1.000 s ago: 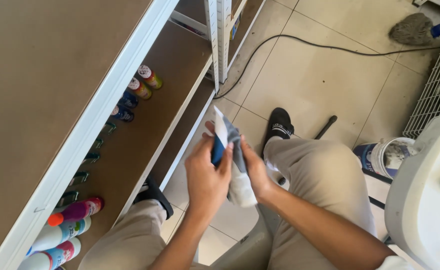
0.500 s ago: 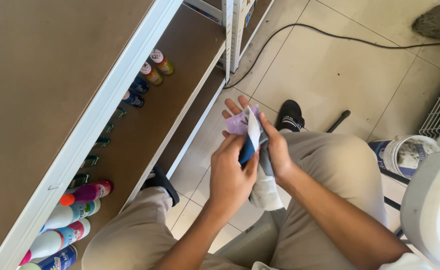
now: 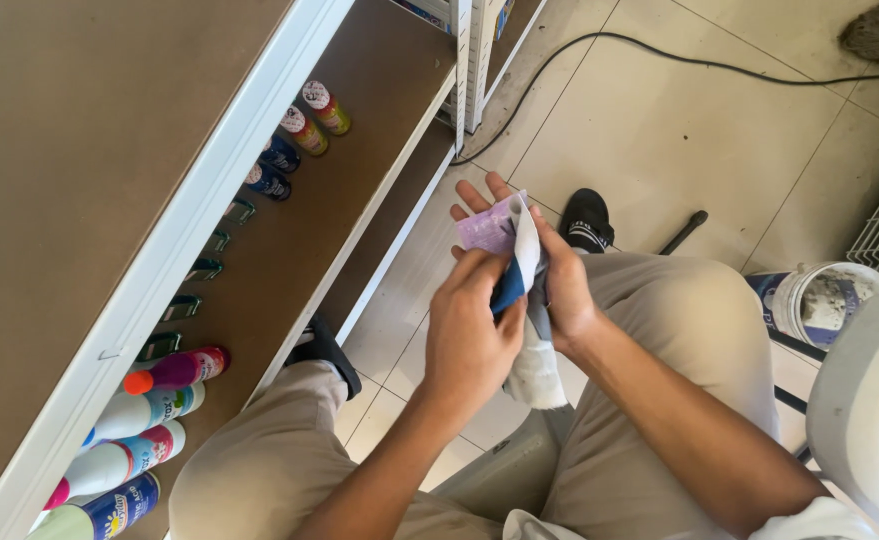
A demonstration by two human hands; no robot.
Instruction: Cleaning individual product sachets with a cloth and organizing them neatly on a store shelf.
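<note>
open tiled floor (image 3: 659, 130) lies ahead, crossed by a black cable (image 3: 719, 68); shelving (image 3: 259, 180) blocks the left, a bucket (image 3: 809, 300) the right.

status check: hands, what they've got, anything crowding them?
Left hand wiping with a white cloth. Right hand gripping a small lilac package with a blue part. Held above the knees, apart from the shelf.
</note>
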